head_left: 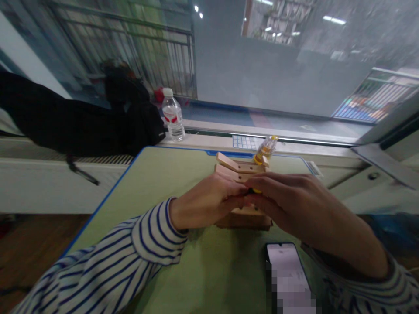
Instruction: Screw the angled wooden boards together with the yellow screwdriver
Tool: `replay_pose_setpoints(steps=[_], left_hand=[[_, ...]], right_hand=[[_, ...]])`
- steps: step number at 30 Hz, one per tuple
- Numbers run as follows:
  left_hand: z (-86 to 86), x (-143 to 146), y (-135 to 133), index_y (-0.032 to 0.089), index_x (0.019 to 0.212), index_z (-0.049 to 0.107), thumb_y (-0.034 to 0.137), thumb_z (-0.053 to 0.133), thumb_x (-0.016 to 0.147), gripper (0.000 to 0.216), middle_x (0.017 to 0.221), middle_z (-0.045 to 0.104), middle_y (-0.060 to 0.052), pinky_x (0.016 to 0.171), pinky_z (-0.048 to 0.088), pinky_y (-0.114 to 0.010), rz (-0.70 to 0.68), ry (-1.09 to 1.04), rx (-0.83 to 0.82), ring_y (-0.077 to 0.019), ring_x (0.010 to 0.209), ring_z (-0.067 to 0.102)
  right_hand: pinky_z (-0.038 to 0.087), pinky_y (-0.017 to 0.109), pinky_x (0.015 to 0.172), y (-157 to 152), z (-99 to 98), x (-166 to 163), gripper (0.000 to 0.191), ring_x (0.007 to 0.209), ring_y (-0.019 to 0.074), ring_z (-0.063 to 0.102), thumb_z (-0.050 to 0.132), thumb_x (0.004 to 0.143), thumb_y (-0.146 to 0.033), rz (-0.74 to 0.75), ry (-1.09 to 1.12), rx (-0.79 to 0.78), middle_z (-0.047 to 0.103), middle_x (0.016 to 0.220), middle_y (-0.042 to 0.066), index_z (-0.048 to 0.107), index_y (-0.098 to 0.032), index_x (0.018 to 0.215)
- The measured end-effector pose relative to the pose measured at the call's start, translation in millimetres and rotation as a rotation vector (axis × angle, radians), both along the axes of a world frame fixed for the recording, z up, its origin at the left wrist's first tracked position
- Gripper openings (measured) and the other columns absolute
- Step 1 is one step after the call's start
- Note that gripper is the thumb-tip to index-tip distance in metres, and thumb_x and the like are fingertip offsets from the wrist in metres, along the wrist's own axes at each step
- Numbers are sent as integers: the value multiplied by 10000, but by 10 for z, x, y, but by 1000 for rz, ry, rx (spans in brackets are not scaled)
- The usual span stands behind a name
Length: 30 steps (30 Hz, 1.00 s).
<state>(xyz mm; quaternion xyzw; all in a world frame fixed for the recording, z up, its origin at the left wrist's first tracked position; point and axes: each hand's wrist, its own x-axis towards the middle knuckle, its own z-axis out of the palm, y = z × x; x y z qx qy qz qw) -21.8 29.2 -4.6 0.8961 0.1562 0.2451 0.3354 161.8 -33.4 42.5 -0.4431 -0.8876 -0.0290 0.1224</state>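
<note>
A stack of light wooden pieces with drilled holes (pixel 229 172) sits on the table, some pieces angled up on the left. Over it, my left hand (pixel 211 198) comes in from the left with thumb and fingers pinched together; what they grip is hidden. My right hand (pixel 291 198) reaches in from the other side, its fingertips closed and meeting those of my left. A small yellow thing (pixel 257 191) shows beneath the right fingers, too covered to name. Behind the wood lies a clear bottle with a yellow cap and yellowish contents (pixel 266 149).
The pale green table (pixel 170 174) has a blue edge. A phone (pixel 288 270) lies near my right forearm. On the sill stand a water bottle (pixel 173 115) and a printed grid sheet (pixel 245 141). Black cloth or a bag (pixel 98 126) rests at the left, by the window.
</note>
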Motion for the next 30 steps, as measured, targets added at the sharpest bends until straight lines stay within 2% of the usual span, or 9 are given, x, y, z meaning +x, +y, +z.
replay_pose_setpoints(steps=[3, 9, 15, 19, 25, 30], left_hand=[[-4, 9, -10, 139, 893, 652, 287, 405, 934, 291, 925, 646, -57, 842, 424, -267, 49, 14, 50, -148, 917, 582], [24, 24, -50, 136, 822, 655, 346, 509, 881, 263, 853, 640, -45, 821, 426, -289, 190, 92, 137, -160, 869, 581], [-6, 46, -55, 146, 780, 643, 399, 467, 897, 329, 796, 645, -19, 688, 423, -222, 217, 22, 139, -117, 774, 588], [-13, 45, -58, 136, 709, 616, 412, 462, 896, 368, 728, 622, -15, 625, 410, -207, 228, 12, 147, -105, 707, 572], [0, 32, -41, 135, 759, 634, 412, 443, 905, 367, 785, 626, -33, 722, 428, -241, 211, 69, 132, -129, 793, 577], [1, 15, -19, 149, 831, 652, 380, 474, 898, 299, 838, 644, -25, 772, 416, -247, 169, 53, 99, -130, 841, 582]], right_hand=[[513, 339, 763, 13, 7, 3, 246, 886, 197, 654, 504, 888, -215, 0, 16, 6, 678, 1049, 47, 567, -222, 1126], [514, 333, 747, 35, -4, -16, 237, 869, 193, 656, 479, 907, -250, 0, 49, 12, 680, 1046, 49, 582, -205, 1116], [511, 366, 823, 43, -7, -39, 312, 1004, 208, 623, 452, 919, -266, 5, 75, 41, 620, 1203, 47, 513, -204, 1219], [494, 347, 883, 18, 19, -16, 330, 1083, 184, 582, 455, 917, -255, 41, 88, 45, 580, 1265, 20, 492, -216, 1242], [500, 343, 880, 19, -12, -12, 338, 996, 181, 619, 518, 872, -164, 39, 64, 61, 623, 1190, 46, 530, -191, 1209], [507, 340, 867, 35, -23, -17, 307, 965, 184, 630, 521, 878, -163, 47, 63, 69, 640, 1155, 57, 548, -182, 1183]])
